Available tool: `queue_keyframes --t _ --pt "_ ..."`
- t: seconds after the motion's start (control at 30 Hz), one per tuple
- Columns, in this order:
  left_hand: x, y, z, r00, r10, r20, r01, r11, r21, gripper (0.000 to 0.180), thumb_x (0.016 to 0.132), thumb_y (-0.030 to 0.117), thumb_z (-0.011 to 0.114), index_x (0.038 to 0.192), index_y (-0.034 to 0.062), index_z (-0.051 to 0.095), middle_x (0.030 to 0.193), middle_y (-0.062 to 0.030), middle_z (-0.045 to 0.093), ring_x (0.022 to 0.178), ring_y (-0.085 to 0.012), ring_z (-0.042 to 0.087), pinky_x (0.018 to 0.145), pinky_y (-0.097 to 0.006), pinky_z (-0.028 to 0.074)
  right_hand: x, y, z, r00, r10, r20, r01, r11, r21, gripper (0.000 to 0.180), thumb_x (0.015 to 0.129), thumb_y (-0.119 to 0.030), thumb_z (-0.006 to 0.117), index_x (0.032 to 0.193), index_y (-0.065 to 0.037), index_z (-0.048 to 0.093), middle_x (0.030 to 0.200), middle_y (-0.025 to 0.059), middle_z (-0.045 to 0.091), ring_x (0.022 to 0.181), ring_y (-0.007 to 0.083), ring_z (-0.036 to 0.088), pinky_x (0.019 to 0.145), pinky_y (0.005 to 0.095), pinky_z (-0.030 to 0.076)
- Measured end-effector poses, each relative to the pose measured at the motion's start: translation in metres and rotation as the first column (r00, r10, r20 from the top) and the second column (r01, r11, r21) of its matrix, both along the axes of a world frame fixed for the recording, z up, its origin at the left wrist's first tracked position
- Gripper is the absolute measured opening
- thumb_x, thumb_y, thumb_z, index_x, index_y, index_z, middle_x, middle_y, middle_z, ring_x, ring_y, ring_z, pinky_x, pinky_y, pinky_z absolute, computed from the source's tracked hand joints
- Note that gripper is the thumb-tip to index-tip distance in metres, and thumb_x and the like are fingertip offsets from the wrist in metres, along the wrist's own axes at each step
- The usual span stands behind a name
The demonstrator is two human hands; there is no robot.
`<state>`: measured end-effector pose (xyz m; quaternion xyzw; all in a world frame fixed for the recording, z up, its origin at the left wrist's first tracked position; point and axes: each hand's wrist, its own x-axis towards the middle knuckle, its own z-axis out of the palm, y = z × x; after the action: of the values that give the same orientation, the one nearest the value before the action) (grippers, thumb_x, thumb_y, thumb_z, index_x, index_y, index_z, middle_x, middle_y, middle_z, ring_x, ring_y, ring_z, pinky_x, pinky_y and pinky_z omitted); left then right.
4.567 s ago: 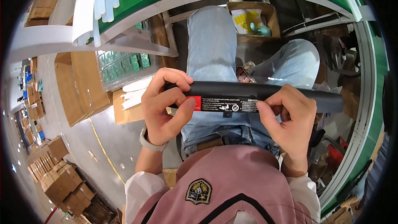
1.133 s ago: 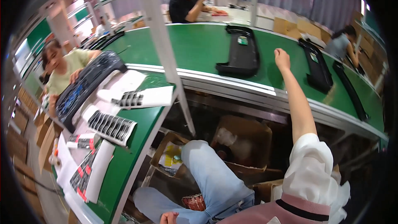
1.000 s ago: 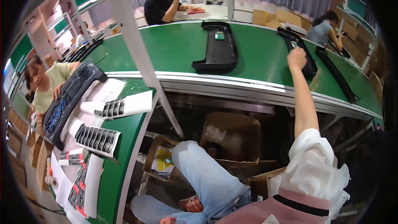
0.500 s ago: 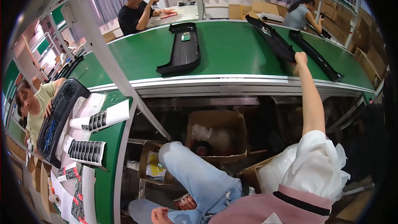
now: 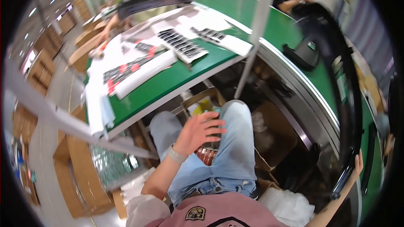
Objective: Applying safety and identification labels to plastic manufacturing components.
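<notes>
From the head view, the right hand [image 5: 357, 166] sits at the far right edge, gripping the near end of a long black curved panel [image 5: 343, 80]; only part of the hand shows, with fingers wrapped around the panel's lower tip. The panel arcs up and away from that hand, over the green conveyor belt [image 5: 290, 29], and looks lifted rather than lying flat, though blur makes its contact with the belt hard to tell. The left hand [image 5: 198, 130] hovers spread open and empty above the person's lap in blue jeans [image 5: 235, 159], fingers fanned, touching nothing. Beyond the left hand stands a green worktable [image 5: 168, 82] with white sheets and black keypad-like strips [image 5: 183, 44] on it. A white post [image 5: 254, 33] rises between table and belt.

As a judgement, the panel is picked up and in transit toward the lap; the second hand has not yet taken hold of it.
</notes>
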<state>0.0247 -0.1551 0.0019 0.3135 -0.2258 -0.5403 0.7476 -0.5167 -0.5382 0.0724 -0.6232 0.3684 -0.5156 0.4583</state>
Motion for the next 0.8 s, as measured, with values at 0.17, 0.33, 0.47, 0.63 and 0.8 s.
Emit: queue_keyframes --t 0.17,0.33,0.47,0.63,0.8 --pt "0.008 0.091 -0.003 0.910 0.287 -0.299 -0.352 0.916 -0.192 0.071 0.097 0.057 0.041 0.147 0.0056 0.037 0.139 -0.0209 0.051 0.130 -0.0343 0.049 0.105 -0.053 0.042 0.190 0.056 0.004 0.851 0.379 -0.364 -0.417 0.908 -0.031 0.034 0.088 -0.014 0.059 0.113 0.007 0.066 0.112 0.0101 0.066 0.105 0.0191 0.060 0.097 0.0298 0.041" --pt "0.002 0.212 -0.037 0.014 -0.119 0.993 -0.894 0.443 0.066 0.027 0.090 0.022 0.066 0.103 -0.0015 0.063 0.097 -0.0101 0.068 0.089 -0.0207 0.064 0.079 -0.033 0.051 0.325 0.070 -0.074 0.459 0.699 -0.548 -0.819 0.572 0.044 0.027 0.083 0.002 0.054 0.107 0.006 0.065 0.098 0.0127 0.066 0.096 0.0231 0.062 0.087 0.0276 0.044" --pt "-0.009 0.210 0.032 0.173 0.015 0.985 -0.921 0.358 0.156 0.016 0.085 0.013 0.067 0.097 0.0013 0.065 0.089 -0.0122 0.067 0.082 -0.0286 0.065 0.075 -0.034 0.051 0.381 0.064 -0.106 0.375 0.671 -0.639 -0.870 0.493 0.007 0.026 0.082 0.003 0.058 0.107 0.003 0.066 0.102 0.0149 0.066 0.095 0.0271 0.064 0.084 0.0312 0.048" --pt "0.074 0.109 0.087 -0.505 -0.056 0.861 -0.828 0.313 -0.465 0.010 0.085 0.006 0.062 0.094 0.0027 0.065 0.092 -0.0125 0.067 0.086 -0.0325 0.064 0.073 -0.036 0.051 0.471 0.135 -0.034 0.463 0.458 -0.759 -0.885 0.280 -0.372 0.026 0.077 -0.003 0.069 0.103 -0.004 0.067 0.100 0.0125 0.064 0.090 0.0332 0.064 0.076 0.0380 0.053" --pt "0.181 0.066 0.080 -0.478 -0.298 0.826 -0.878 0.180 -0.443 0.031 0.084 0.028 0.067 0.101 0.0022 0.067 0.102 -0.0140 0.065 0.099 -0.0319 0.061 0.085 -0.044 0.048 0.581 0.229 0.020 0.458 0.620 -0.637 -0.862 0.135 -0.488 0.022 0.080 -0.005 0.068 0.101 -0.007 0.066 0.092 0.0099 0.064 0.079 0.0321 0.064 0.068 0.0383 0.052"
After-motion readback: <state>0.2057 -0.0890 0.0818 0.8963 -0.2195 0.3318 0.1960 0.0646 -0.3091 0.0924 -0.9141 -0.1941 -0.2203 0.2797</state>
